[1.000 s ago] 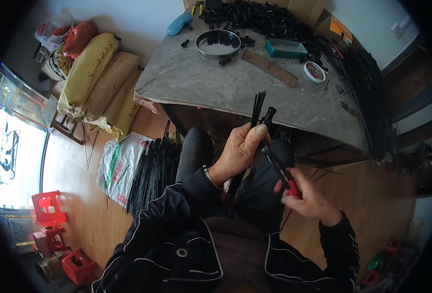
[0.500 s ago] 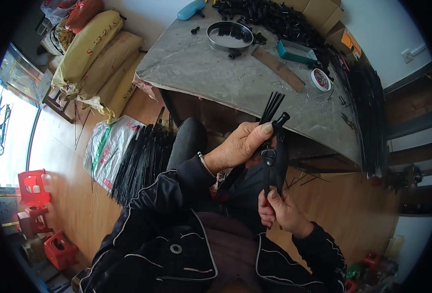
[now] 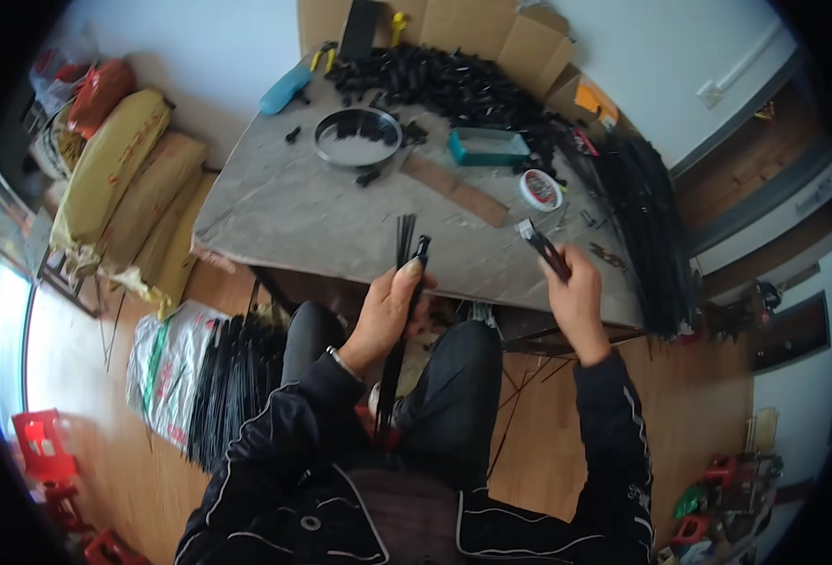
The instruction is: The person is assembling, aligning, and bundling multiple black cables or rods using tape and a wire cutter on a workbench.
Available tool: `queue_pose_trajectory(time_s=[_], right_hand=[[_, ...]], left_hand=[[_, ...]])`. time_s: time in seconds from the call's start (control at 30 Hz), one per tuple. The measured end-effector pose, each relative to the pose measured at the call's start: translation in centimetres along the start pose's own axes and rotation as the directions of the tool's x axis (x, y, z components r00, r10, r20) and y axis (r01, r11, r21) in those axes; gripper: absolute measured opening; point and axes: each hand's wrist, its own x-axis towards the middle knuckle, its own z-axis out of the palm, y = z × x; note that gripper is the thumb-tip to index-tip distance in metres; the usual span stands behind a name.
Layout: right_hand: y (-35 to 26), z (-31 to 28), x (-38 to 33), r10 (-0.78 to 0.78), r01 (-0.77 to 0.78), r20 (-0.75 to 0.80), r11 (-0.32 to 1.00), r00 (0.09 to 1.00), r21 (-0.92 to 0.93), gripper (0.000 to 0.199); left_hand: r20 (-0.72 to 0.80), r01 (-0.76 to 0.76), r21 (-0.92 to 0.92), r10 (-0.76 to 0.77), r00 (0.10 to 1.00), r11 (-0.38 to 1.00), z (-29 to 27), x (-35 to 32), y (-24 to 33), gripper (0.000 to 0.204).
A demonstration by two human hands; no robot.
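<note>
My left hand (image 3: 387,315) is closed round several thin black rods (image 3: 405,237) and a black tubular fitting (image 3: 422,250), whose knobbed end stands up past the thumb. Below the fist the dark lengths run down between my knees. My right hand (image 3: 579,294), apart from the left, grips a hand tool (image 3: 548,251) with a blunt pale metal head and dark handle. Its head points up and left over the table's near edge; its exact kind is unclear here.
On the grey table (image 3: 275,202) are a round tray (image 3: 358,162), a teal box (image 3: 489,160), a flat bar (image 3: 454,191), a dish of small parts (image 3: 540,190), pliers (image 3: 609,256) and piled black fittings (image 3: 435,85). More rods (image 3: 237,386) lie at left; full sacks (image 3: 110,179) lean beyond.
My right hand has drawn the tool away from the left hand, up and to the right over the table's edge. My left hand keeps its hold. The view has shifted.
</note>
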Motion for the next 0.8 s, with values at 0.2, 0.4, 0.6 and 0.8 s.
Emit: queue_pose_trajectory(time_s=[0.2,0.4,0.6,0.8], right_hand=[[9.0,2.7,13.0,0.171,-0.158,0.01,0.929,0.985,-0.334,0.028],[10.4,4.8,16.2,0.266,-0.177,0.154,0.885,0.952,-0.431,0.033],[10.1,5.5,16.6,0.201,-0.119,0.119,0.865,0.972,-0.487,0.032],[11.2,4.0,17.0,0.265,-0.26,-0.021,0.923,0.964,-0.285,0.028]], left_hand=[[0.022,0.029,0.037,-0.029,0.999,0.999,-0.2,1.2,-0.9,0.05],[0.028,0.073,0.017,-0.074,0.997,0.997,-0.7,1.4,-0.9,0.054],[0.026,0.057,0.02,-0.057,0.998,0.998,-0.5,1.9,-0.9,0.054],[0.092,0.047,-0.044,-0.043,0.995,0.998,-0.6,1.5,-0.9,0.052]])
